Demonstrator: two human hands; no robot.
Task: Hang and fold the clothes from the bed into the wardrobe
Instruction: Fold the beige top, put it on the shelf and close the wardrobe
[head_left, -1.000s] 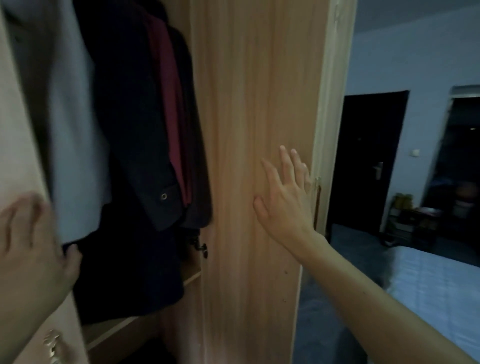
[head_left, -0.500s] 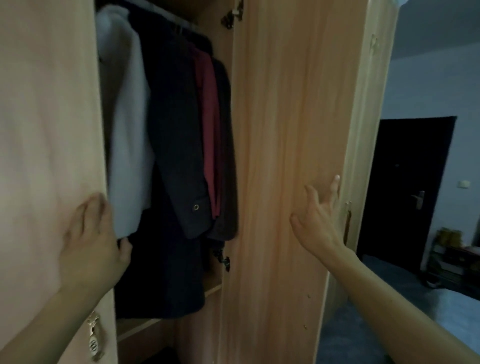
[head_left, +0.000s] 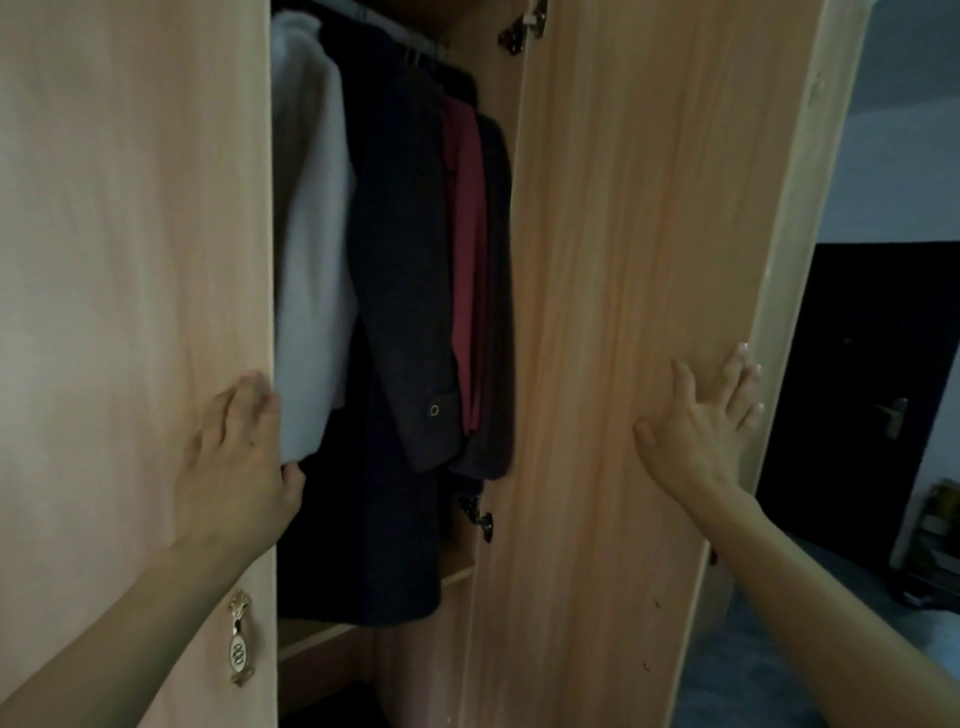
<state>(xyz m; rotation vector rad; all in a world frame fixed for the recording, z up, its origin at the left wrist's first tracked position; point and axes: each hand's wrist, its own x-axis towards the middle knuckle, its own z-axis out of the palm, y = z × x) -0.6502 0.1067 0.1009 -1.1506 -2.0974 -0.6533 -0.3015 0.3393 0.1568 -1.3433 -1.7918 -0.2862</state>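
Observation:
The light wooden wardrobe stands close in front of me, both doors partly open. My left hand (head_left: 236, 457) lies flat on the edge of the left door (head_left: 130, 312), thumb around its inner edge. My right hand (head_left: 698, 421) presses flat, fingers spread, on the inner face of the right door (head_left: 634, 260) near its outer edge. In the gap hang a white garment (head_left: 311, 249), a dark coat (head_left: 400, 291), a red garment (head_left: 467, 270) and a dark grey one (head_left: 498, 312). The bed is out of view.
A gold ornate handle (head_left: 239, 639) sits low on the left door. A wooden shelf (head_left: 457, 566) runs under the hanging clothes. At right, a dark room door (head_left: 852, 395) with a metal handle, and cluttered low furniture (head_left: 935, 545) on the floor.
The two doors have swung closer together and the gap has narrowed. My left hand moved up and right with the left door's edge; my right hand slid to the right door's outer edge.

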